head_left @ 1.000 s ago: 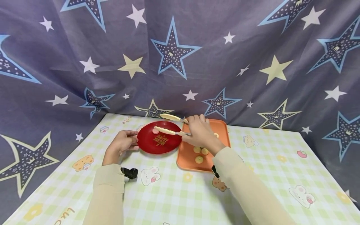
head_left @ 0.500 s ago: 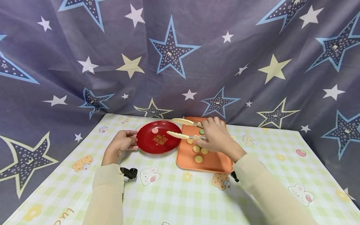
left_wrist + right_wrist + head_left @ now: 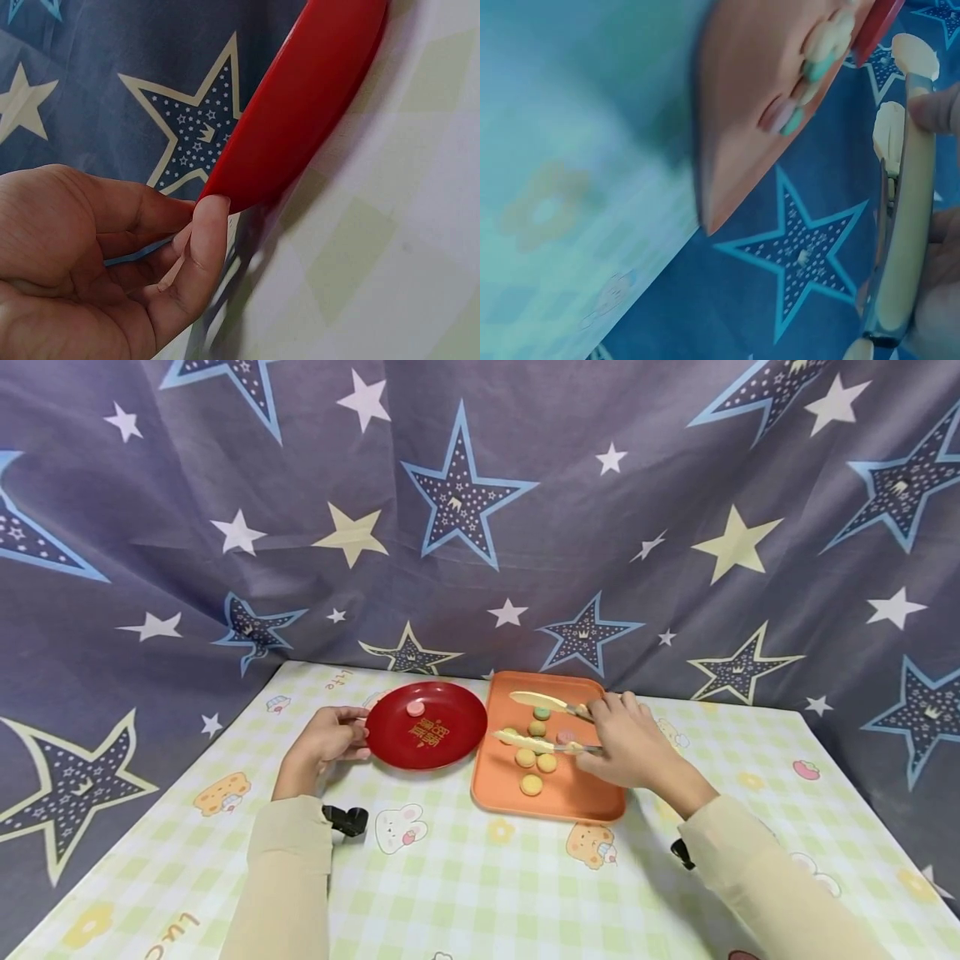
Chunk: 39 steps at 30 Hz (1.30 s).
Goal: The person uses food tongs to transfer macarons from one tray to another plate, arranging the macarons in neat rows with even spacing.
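Observation:
My left hand [image 3: 326,745] pinches the left rim of a red plate [image 3: 461,710] with gold lettering. In the left wrist view, the fingertips touch the edge of the plate [image 3: 300,97]. One pink macaron [image 3: 416,707] lies on the plate near its far side. My right hand [image 3: 630,739] grips a pair of tongs [image 3: 542,700] with cream-coloured ends, spread apart above an orange tray [image 3: 498,793]. Several macarons lie on the tray, among them a yellow one [image 3: 531,785], a green one [image 3: 542,713] and a pink one [image 3: 566,737]. The tongs [image 3: 911,225] partly hide some macarons.
A checked tablecloth [image 3: 420,893] with cartoon prints covers the table. The tray stands just right of the plate, close to the table's far edge. Behind hangs a dark curtain [image 3: 570,543] with stars.
My right hand has moved the tongs rightward, from over the plate to over the tray. More of the macarons on the tray now show. The left hand has stayed at the plate's rim.

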### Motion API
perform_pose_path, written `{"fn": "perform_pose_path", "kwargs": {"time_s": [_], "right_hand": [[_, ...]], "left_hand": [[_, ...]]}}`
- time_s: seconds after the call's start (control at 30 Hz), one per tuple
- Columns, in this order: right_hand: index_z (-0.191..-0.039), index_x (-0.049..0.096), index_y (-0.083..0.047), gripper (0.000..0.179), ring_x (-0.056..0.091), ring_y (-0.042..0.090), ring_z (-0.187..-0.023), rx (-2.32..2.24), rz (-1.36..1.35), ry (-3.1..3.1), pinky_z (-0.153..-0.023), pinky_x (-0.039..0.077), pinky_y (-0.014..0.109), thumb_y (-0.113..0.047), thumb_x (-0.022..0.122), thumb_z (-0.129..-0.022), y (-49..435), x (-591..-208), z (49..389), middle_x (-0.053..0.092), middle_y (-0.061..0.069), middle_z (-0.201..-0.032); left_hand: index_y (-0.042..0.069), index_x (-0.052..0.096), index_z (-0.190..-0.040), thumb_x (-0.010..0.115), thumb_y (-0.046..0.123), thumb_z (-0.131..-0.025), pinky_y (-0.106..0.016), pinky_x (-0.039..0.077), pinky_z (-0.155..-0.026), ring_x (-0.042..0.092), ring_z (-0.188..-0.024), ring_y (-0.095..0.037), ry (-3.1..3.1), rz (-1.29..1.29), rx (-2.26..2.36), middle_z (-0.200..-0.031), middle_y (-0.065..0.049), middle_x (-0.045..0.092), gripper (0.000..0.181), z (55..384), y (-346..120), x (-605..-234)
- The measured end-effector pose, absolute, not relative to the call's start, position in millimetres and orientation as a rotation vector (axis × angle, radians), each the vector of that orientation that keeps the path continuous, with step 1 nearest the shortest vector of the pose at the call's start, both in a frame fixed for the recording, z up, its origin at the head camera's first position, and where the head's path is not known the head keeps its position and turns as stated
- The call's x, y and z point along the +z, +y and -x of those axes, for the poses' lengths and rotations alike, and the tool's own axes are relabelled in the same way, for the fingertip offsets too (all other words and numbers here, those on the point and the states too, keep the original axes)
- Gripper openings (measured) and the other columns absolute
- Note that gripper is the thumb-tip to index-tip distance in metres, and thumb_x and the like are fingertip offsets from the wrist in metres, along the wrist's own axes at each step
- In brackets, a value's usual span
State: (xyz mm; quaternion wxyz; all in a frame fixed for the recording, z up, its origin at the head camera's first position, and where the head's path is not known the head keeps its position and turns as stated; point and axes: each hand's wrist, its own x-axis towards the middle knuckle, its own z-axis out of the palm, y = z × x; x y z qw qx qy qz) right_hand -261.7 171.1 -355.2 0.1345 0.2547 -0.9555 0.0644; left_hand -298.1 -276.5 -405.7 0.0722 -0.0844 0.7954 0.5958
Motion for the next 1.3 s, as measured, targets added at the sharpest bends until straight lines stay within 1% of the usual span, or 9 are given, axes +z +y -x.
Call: {"fn": "perform_pose_path", "kwargs": {"time_s": [0.23,0.37,0.43,0.57,0.67,0.87,1.03,1.17,1.3], "right_hand": [[-0.12,0.061,0.003,0.063,0.046,0.03,-0.089,0.24,-0.788,-2.736,-0.073,0.042,0.043,-0.036,0.075,-0.073,197.3,-362.5,257.5,0.057,0.014,-0.104],[-0.121,0.061,0.003,0.066,0.046,0.03,-0.09,0.267,-0.806,-2.74,-0.076,0.043,0.043,-0.036,0.078,-0.07,208.7,-365.0,254.4,0.057,0.013,-0.104],[-0.122,0.06,0.004,0.068,0.046,0.03,-0.09,0.272,-0.805,-2.753,-0.078,0.044,0.043,-0.037,0.079,-0.071,213.9,-366.4,252.9,0.057,0.014,-0.105],[-0.127,0.059,0.007,0.074,0.048,0.032,-0.096,0.293,-0.803,-2.77,-0.084,0.046,0.047,-0.039,0.08,-0.075,225.2,-369.4,250.7,0.059,0.017,-0.111],[-0.129,0.059,0.008,0.074,0.05,0.034,-0.099,0.313,-0.809,-2.775,-0.087,0.047,0.05,-0.039,0.081,-0.076,234.4,-371.8,249.5,0.06,0.02,-0.114],[-0.128,0.059,0.01,0.071,0.051,0.037,-0.101,0.316,-0.838,-2.794,-0.086,0.047,0.052,-0.037,0.081,-0.08,250.1,-373.6,247.6,0.061,0.022,-0.115],[-0.13,0.058,0.011,0.071,0.051,0.039,-0.105,0.337,-0.883,-2.807,-0.089,0.047,0.057,-0.038,0.081,-0.084,258.5,-372.8,247.9,0.059,0.024,-0.12],[-0.13,0.059,0.01,0.068,0.051,0.038,-0.105,0.353,-0.914,-2.806,-0.089,0.048,0.056,-0.036,0.081,-0.085,263.7,-373.1,247.9,0.059,0.022,-0.12],[-0.13,0.059,0.011,0.069,0.052,0.038,-0.105,0.348,-0.91,-2.808,-0.088,0.048,0.056,-0.037,0.081,-0.085,268.4,-373.5,247.8,0.059,0.022,-0.119]], "left_hand": [[-0.008,0.043,-0.147,0.046,-0.004,-0.102,-0.034,0.064,-0.079,0.062,-0.09,-0.023,2.382,0.24,1.798,-0.12,-0.023,0.055,0.045,297.1,-277.8,-404.1],[-0.007,0.043,-0.147,0.046,-0.003,-0.102,-0.034,0.064,-0.078,0.062,-0.09,-0.022,2.382,0.25,1.798,-0.12,-0.023,0.055,0.045,297.6,-278.2,-404.1],[-0.006,0.044,-0.147,0.046,-0.003,-0.103,-0.034,0.064,-0.079,0.063,-0.089,-0.022,2.382,0.257,1.799,-0.119,-0.023,0.055,0.044,298.2,-278.5,-404.4],[-0.007,0.043,-0.147,0.047,-0.003,-0.103,-0.035,0.064,-0.079,0.064,-0.087,-0.02,2.378,0.249,1.801,-0.119,-0.022,0.056,0.045,300.1,-279.1,-405.9],[-0.007,0.043,-0.147,0.047,-0.003,-0.102,-0.036,0.064,-0.08,0.064,-0.086,-0.02,2.377,0.246,1.797,-0.118,-0.022,0.057,0.045,301.2,-278.8,-406.6],[-0.007,0.043,-0.148,0.047,-0.003,-0.103,-0.036,0.064,-0.08,0.064,-0.088,-0.02,2.375,0.244,1.794,-0.117,-0.021,0.057,0.045,301.1,-278.6,-406.5],[-0.007,0.042,-0.148,0.046,-0.004,-0.102,-0.035,0.064,-0.079,0.064,-0.089,-0.021,2.37,0.232,1.798,-0.117,-0.021,0.056,0.046,300.4,-278.9,-406.6],[-0.007,0.043,-0.148,0.046,-0.003,-0.103,-0.034,0.064,-0.079,0.064,-0.089,-0.021,2.37,0.245,1.796,-0.116,-0.021,0.057,0.045,300.5,-279.3,-407.4],[-0.006,0.043,-0.147,0.045,-0.003,-0.102,-0.034,0.064,-0.078,0.065,-0.088,-0.021,2.378,0.26,1.794,-0.116,-0.021,0.057,0.045,300.4,-279.3,-407.7]]}}
